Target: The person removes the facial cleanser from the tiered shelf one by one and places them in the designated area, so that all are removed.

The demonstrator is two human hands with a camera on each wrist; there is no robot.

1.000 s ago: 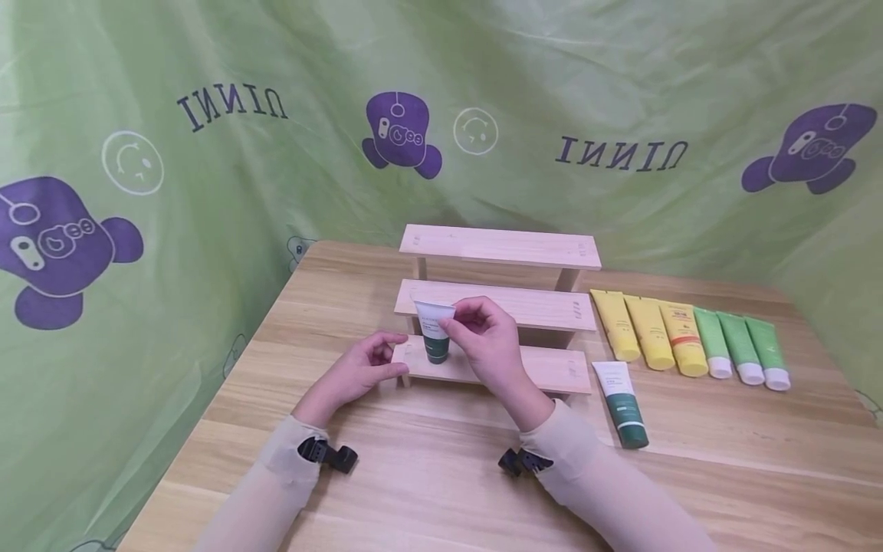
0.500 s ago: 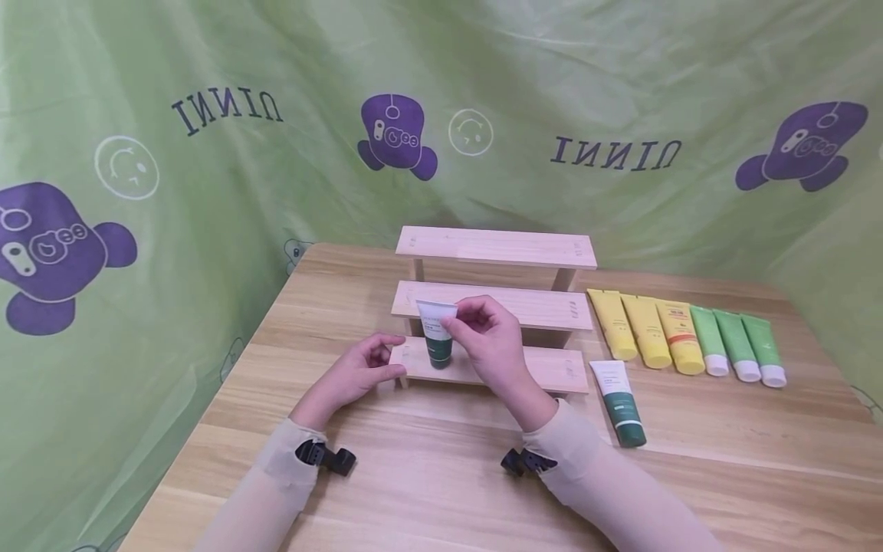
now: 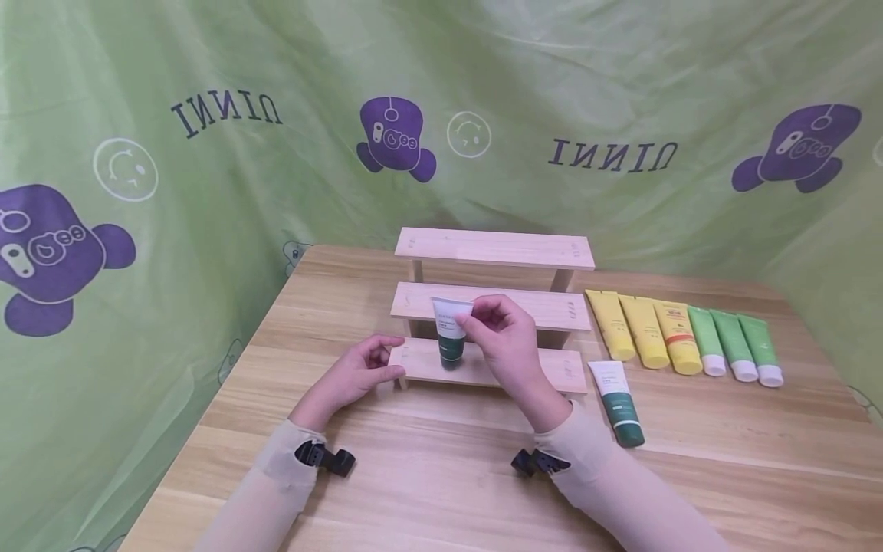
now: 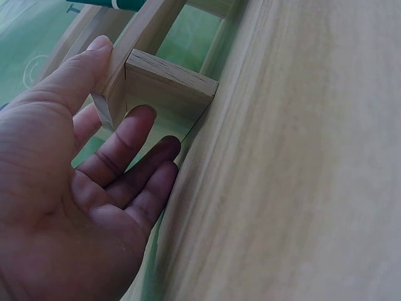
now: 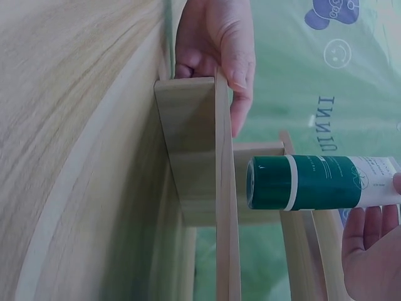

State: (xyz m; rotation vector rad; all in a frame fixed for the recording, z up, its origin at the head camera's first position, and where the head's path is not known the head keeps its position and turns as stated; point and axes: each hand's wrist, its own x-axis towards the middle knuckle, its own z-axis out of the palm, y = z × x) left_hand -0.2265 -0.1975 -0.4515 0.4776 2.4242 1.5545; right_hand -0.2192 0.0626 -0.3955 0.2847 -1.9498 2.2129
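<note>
My right hand (image 3: 507,337) pinches a small white and dark green squeeze tube (image 3: 451,334) near its flat crimped end. The tube is upright, cap down, over the lowest board of a three-tier wooden display stand (image 3: 510,369). A narrow gap shows between the green cap (image 5: 269,182) and the board in the right wrist view. At the stand's left end my left hand (image 3: 359,376) grips the lowest board's corner (image 4: 111,94), thumb on one face and index finger on the other. Its other fingers hang loosely beside the stand's leg (image 4: 172,78).
Another white and green tube (image 3: 618,402) lies on the wooden table (image 3: 428,483), right of the stand. Beyond it is a row of yellow tubes (image 3: 645,330) and green tubes (image 3: 734,345) lying flat. A green printed curtain (image 3: 517,77) hangs behind and at both sides.
My right hand has carried the small tube a little to the right along the lowest board. The left hand keeps its place on the stand. The head view has shifted slightly.
</note>
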